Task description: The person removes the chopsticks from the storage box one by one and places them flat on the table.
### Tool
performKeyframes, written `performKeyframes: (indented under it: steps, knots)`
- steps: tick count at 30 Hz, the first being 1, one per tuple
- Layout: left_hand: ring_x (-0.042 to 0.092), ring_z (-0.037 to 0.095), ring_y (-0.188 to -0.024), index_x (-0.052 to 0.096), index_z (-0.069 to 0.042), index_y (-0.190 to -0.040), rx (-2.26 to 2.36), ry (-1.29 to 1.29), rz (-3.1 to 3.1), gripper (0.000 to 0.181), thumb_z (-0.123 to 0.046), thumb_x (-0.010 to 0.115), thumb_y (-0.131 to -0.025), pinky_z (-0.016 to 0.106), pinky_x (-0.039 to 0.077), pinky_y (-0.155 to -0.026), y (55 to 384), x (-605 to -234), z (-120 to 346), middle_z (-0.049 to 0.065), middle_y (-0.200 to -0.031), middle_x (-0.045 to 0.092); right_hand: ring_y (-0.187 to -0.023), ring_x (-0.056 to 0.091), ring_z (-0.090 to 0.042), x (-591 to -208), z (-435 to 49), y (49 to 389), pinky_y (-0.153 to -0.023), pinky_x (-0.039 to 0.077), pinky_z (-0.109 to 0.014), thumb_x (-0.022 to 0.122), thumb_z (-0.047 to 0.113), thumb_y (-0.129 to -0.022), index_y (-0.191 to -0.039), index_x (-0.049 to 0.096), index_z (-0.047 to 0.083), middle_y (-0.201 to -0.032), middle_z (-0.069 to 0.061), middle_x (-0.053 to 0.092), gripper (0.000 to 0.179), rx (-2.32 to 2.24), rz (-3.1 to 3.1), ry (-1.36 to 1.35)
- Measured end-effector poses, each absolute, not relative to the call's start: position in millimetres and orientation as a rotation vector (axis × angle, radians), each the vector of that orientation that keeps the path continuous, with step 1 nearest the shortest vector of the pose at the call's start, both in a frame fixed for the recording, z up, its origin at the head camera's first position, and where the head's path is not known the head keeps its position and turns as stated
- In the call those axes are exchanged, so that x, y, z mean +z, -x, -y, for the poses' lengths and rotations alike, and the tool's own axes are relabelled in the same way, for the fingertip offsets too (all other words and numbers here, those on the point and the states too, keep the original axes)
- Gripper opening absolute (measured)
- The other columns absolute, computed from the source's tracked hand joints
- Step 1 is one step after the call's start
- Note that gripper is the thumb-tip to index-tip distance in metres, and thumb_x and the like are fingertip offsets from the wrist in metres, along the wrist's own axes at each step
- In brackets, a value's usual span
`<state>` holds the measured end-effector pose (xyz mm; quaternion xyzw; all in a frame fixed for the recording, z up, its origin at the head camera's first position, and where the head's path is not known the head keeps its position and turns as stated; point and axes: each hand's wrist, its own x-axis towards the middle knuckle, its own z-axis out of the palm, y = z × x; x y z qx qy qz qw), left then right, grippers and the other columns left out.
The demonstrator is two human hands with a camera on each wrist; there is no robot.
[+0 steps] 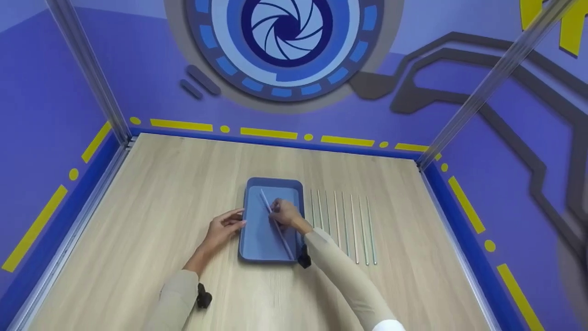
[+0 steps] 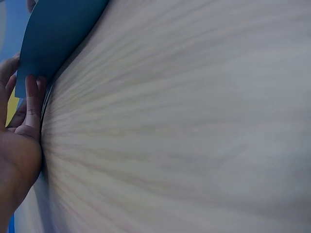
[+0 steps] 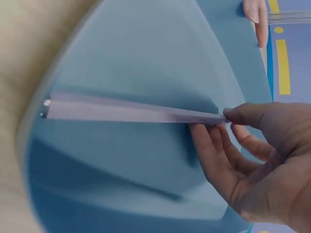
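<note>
A shallow blue rectangular tray [image 1: 266, 252] lies on the wooden table. Over its inside, my right hand [image 1: 285, 214] pinches a long, thin pale-lilac stick [image 1: 284, 240] between thumb and fingers. The stick slants across the tray, and its far end in the right wrist view has a small silvery tip. Whether it touches the tray floor I cannot tell. At the tray's left side, my left hand [image 1: 223, 230] touches the rim and outer wall with extended fingers; these fingers [image 2: 32, 104] show against the blue wall in the left wrist view.
To the tray's right, several thin metallic sticks [image 1: 356, 230] lie side by side, partly covered by the right forearm. Blue-purple printed panels [image 1: 151, 82] enclose the back and sides of the table [image 1: 183, 184], with metal posts [image 1: 92, 73] at the back corners.
</note>
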<state>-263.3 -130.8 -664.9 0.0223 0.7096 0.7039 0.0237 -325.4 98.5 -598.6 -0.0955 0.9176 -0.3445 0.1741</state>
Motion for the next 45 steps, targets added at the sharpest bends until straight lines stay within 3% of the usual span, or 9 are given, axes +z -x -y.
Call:
performKeyframes:
  steps: [4, 9, 15, 29, 34, 36, 40, 45]
  knots:
    - [0.066, 0.008, -0.091, 0.064, -0.002, -0.136, 2.183, -0.066, -2.191, 0.045, -0.008, 0.075, -0.093, 0.018, 0.055, -0.075, 264, -666, 131, 0.025, -0.118, 0.066, -0.061, 0.062, -0.016, -595, -105, 326, -0.05, 0.058, -0.029, 0.07, 0.006, -0.094, -0.115, 0.061, -0.002, -0.082, -0.014, 0.07, 0.024, -1.046, -2.525, 0.359]
    - [0.066, 0.008, -0.09, 0.063, -0.001, -0.137, 2.179, -0.066, -2.191, 0.046, -0.009, 0.075, -0.093, 0.018, 0.055, -0.074, 265, -665, 131, 0.024, -0.118, 0.066, -0.063, 0.067, -0.015, -590, -111, 327, -0.054, 0.061, -0.031, 0.066, 0.004, -0.095, -0.117, 0.064, -0.005, -0.091, -0.022, 0.076, 0.023, -1.066, -2.474, 0.397]
    - [0.066, 0.007, -0.089, 0.063, -0.001, -0.137, 2.181, -0.075, -2.194, 0.046, -0.009, 0.075, -0.093, 0.018, 0.056, -0.074, 265, -666, 131, 0.024, -0.118, 0.066, -0.064, 0.068, -0.013, -584, -117, 329, -0.056, 0.061, -0.03, 0.067, 0.006, -0.097, -0.122, 0.068, -0.005, -0.091, -0.023, 0.077, 0.028, -1.099, -2.484, 0.424]
    - [0.066, 0.007, -0.091, 0.062, -0.002, -0.138, 2.188, -0.062, -2.16, 0.046, -0.008, 0.074, -0.094, 0.019, 0.057, -0.077, 263, -664, 131, 0.025, -0.121, 0.065, -0.062, 0.065, -0.011, -573, -134, 327, -0.058, 0.063, -0.037, 0.067, 0.015, -0.1, -0.135, 0.059, -0.007, -0.096, -0.029, 0.072, 0.042, -1.383, -2.4, 0.34]
    - [0.067, 0.007, -0.091, 0.063, -0.002, -0.137, 2.192, -0.05, -2.171, 0.045, -0.006, 0.074, -0.093, 0.018, 0.057, -0.078, 264, -665, 132, 0.025, -0.12, 0.066, -0.079, 0.073, -0.031, -566, -142, 324, -0.066, 0.064, -0.047, 0.065, 0.015, -0.101, -0.141, 0.053, -0.007, -0.107, -0.034, 0.069, 0.047, -1.491, -2.365, 0.288]
    - [0.067, 0.007, -0.091, 0.064, -0.003, -0.137, 2.189, -0.054, -2.178, 0.045, -0.006, 0.074, -0.093, 0.018, 0.057, -0.078, 265, -665, 132, 0.025, -0.12, 0.066, -0.084, 0.074, -0.033, -566, -145, 324, -0.065, 0.065, -0.044, 0.065, 0.016, -0.101, -0.144, 0.052, -0.006, -0.109, -0.032, 0.069, 0.05, -1.524, -2.357, 0.252]
    - [0.067, 0.006, -0.091, 0.064, -0.002, -0.136, 2.182, -0.081, -2.202, 0.045, -0.008, 0.074, -0.093, 0.018, 0.058, -0.079, 265, -664, 132, 0.026, -0.12, 0.065, -0.082, 0.072, -0.023, -571, -154, 326, -0.059, 0.063, -0.029, 0.065, 0.016, -0.101, -0.147, 0.049, -0.004, -0.112, -0.032, 0.069, 0.053, -1.586, -2.342, 0.221]
    - [0.066, 0.006, -0.091, 0.063, 0.0, -0.136, 2.182, -0.077, -2.216, 0.045, -0.007, 0.074, -0.093, 0.017, 0.058, -0.079, 263, -665, 130, 0.026, -0.119, 0.065, -0.082, 0.072, -0.023, -576, -166, 323, -0.057, 0.062, -0.026, 0.066, 0.016, -0.101, -0.147, 0.049, -0.006, -0.11, -0.034, 0.067, 0.053, -1.669, -2.316, 0.224]
